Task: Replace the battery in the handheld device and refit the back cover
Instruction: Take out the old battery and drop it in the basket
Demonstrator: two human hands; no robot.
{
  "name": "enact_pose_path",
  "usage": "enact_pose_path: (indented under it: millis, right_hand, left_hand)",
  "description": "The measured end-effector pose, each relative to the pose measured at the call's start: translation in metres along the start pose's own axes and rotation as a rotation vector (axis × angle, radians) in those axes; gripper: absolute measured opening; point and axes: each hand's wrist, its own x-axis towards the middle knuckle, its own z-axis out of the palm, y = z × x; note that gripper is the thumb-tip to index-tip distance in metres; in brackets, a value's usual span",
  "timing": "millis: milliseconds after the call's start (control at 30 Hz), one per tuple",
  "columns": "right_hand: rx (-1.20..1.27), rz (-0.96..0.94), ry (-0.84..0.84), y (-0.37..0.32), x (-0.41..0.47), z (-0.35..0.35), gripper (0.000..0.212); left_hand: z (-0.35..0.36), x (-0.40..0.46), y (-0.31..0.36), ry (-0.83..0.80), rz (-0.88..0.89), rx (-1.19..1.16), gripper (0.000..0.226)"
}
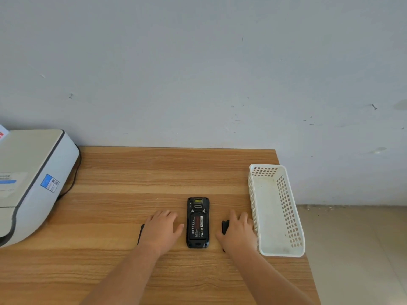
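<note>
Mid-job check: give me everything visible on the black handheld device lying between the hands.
The black handheld device lies flat, back side up, on the wooden table, long axis pointing away from the person. Its back cover is off: a black battery with a red-and-white printed label sits in the open bay. Above the bay are two small metal fittings and a yellowish scanner window at the far end. The casing looks like matte plastic. Neither the left hand nor the right hand touches it.

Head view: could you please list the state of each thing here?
Handheld device: face down, cover off, battery in its bay.
Left hand: lies over a dark flat piece, mostly hidden.
Right hand: lies over a black part.
White basket: upright, empty.
Printer: closed.
</note>
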Motion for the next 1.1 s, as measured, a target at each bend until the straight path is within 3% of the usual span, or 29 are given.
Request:
enact_pose_path:
  millis: [133, 267, 333, 1100]
  right_hand:
    - [-0.118, -0.244, 0.021, -0.019, 0.007, -0.008, 0.059]
    - [-0.242, -0.563, -0.074, -0.035, 0.011, -0.001, 0.059]
    - [-0.299, -0.628, -0.111, -0.04, 0.013, 0.002, 0.061]
    - [-0.507, -0.715, -0.168, -0.059, 0.021, 0.003, 0.051]
  left_hand:
    - [-0.009, -0.001, 0.0, -0.002, 0.004, 0.016, 0.047]
    - [-0.014, -0.003, -0.006, 0.0, -0.001, -0.014, 0.045]
    - [-0.015, -0.003, -0.01, -0.007, -0.016, -0.036, 0.045]
    - [-0.007, 0.002, -0.024, 0.008, -0.017, -0.109, 0.04]
